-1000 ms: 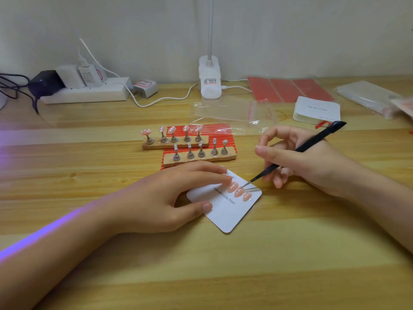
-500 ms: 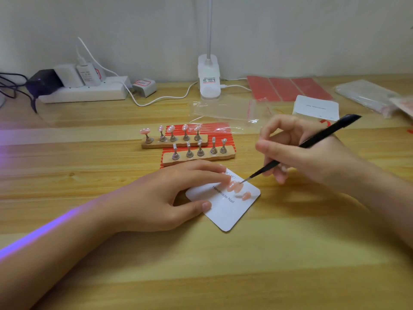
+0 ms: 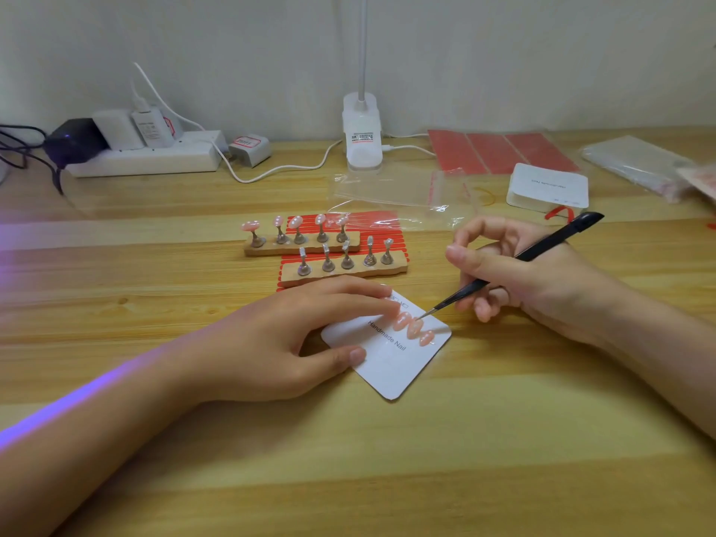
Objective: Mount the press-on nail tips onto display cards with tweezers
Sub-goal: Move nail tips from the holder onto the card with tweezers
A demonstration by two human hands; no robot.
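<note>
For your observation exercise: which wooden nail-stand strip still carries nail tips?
The far strip: pink tips top its pegs, while the near strip has bare pegs.

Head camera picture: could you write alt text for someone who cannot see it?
A person's right hand touches the tip of black tweezers to pink nail tips on a white display card, which the left hand presses flat on a wooden table. Behind the card, two wooden stands hold metal pegs, the far row carrying more nail tips.

Display card [image 3: 391, 366], left part: hidden beneath left hand [image 3: 271, 339].
Lamp [image 3: 362, 129], head: cut off, upper frame edge.
Plastic bag [image 3: 639, 164], far right: blurred, cropped.
</note>
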